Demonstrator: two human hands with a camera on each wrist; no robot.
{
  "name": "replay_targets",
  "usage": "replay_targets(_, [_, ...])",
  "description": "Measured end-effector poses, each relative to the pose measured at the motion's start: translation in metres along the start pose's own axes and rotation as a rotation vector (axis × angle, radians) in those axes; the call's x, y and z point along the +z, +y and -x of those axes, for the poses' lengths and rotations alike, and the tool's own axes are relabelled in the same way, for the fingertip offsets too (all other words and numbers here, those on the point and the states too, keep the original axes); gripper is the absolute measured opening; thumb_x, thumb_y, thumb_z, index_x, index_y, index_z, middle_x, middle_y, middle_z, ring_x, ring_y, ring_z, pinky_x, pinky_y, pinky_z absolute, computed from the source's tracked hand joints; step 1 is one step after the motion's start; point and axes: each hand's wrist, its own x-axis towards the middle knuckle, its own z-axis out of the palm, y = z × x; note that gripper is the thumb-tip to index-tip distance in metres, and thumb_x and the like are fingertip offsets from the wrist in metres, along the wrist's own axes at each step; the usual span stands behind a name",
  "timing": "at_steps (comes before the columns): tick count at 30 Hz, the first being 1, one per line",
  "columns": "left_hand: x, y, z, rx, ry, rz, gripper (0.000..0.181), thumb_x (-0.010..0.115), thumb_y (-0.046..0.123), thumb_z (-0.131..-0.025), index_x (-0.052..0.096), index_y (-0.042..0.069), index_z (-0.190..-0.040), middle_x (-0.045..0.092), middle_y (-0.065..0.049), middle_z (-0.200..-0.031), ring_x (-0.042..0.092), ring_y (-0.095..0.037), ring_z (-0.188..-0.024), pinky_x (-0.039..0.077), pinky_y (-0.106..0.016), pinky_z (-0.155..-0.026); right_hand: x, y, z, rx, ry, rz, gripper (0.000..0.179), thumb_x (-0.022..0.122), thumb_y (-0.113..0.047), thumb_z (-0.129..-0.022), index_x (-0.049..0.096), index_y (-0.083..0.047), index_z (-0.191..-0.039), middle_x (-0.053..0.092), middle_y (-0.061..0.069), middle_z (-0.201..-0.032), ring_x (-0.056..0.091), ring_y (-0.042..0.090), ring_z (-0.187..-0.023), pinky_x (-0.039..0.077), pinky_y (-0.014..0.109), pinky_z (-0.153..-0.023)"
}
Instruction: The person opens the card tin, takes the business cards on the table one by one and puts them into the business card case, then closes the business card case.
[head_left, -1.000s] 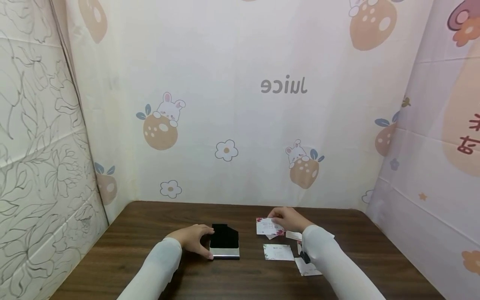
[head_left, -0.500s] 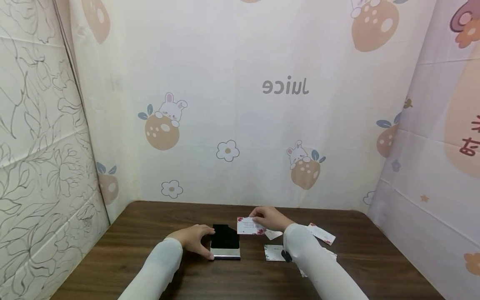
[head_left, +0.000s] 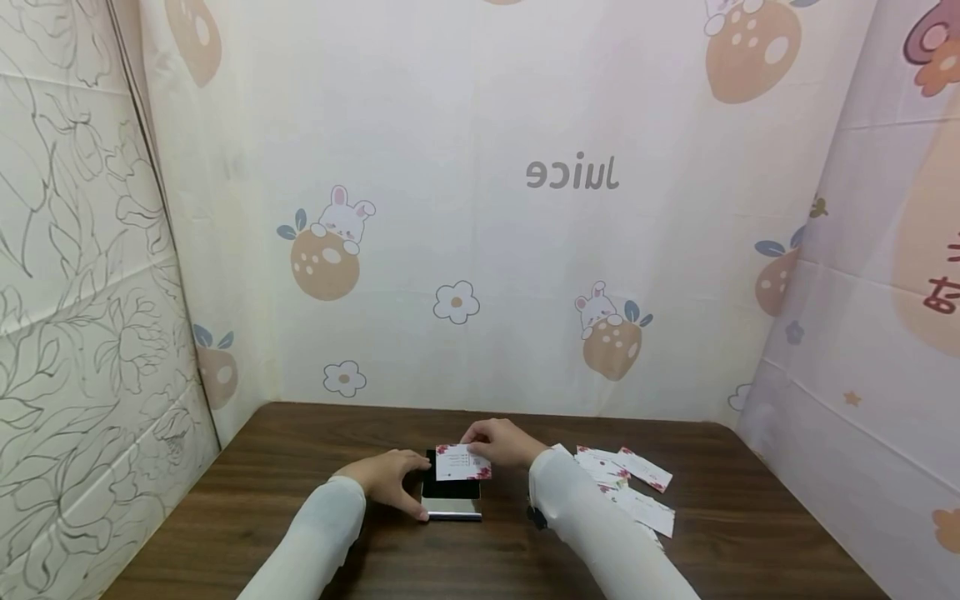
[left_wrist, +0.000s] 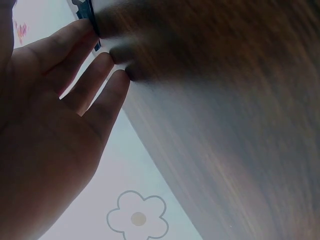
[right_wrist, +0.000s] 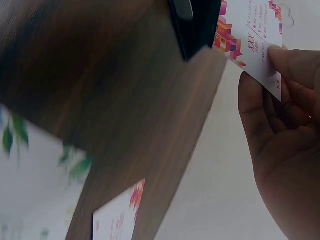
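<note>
An open card case (head_left: 452, 507) lies on the table with a black inside and a silver front strip. My left hand (head_left: 386, 482) holds it at its left edge, the thumb by the front corner and the index fingertip by the far part. My right hand (head_left: 504, 442) pinches a white business card (head_left: 453, 465) with red floral corners at the card's right end. The card overlaps the black inside of the case in the head view. Thumb and fingers grip its corner in the right wrist view, where the dark case (right_wrist: 192, 30) shows beside it.
Several loose business cards (head_left: 648, 510) lie in an overlapping spread to the right, partly behind the right sleeve (head_left: 600, 521). One card with green leaves (right_wrist: 35, 185) shows in the right wrist view. The brown wooden table (head_left: 300, 442) ends at a printed cloth backdrop (head_left: 480, 358).
My right hand has carried the pinched card leftward, from beside the loose cards to over the case. The left hand and the case have stayed put.
</note>
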Motion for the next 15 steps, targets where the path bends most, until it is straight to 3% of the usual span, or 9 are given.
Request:
replay_targets(8, [0.0,0.0,-0.001,0.009,0.01,-0.001,0.086,0.087,0.051,-0.072,0.057,0.008,-0.14,0.056,-0.007,-0.141,0.047,-0.028,-0.132,0.038,-0.051,-0.109,0.009,-0.012,-0.003,0.023,-0.024,-0.021,0.007,0.063,-0.018,-0.1,0.07,-0.019,-0.102,0.065,-0.009,-0.095,0.057,0.012,-0.088,0.05,0.039,-0.086])
replay_targets(15, [0.0,0.0,-0.001,0.004,0.013,-0.013,0.089,0.087,0.052,-0.072,0.055,0.005,-0.141,0.055,-0.009,-0.142,0.045,-0.03,-0.134,0.037,-0.05,-0.109,0.014,-0.015,-0.002,0.017,-0.058,-0.006,0.007,0.064,-0.014,-0.099,0.069,-0.019,-0.099,0.064,-0.01,-0.09,0.057,0.01,-0.084,0.05,0.034,-0.079])
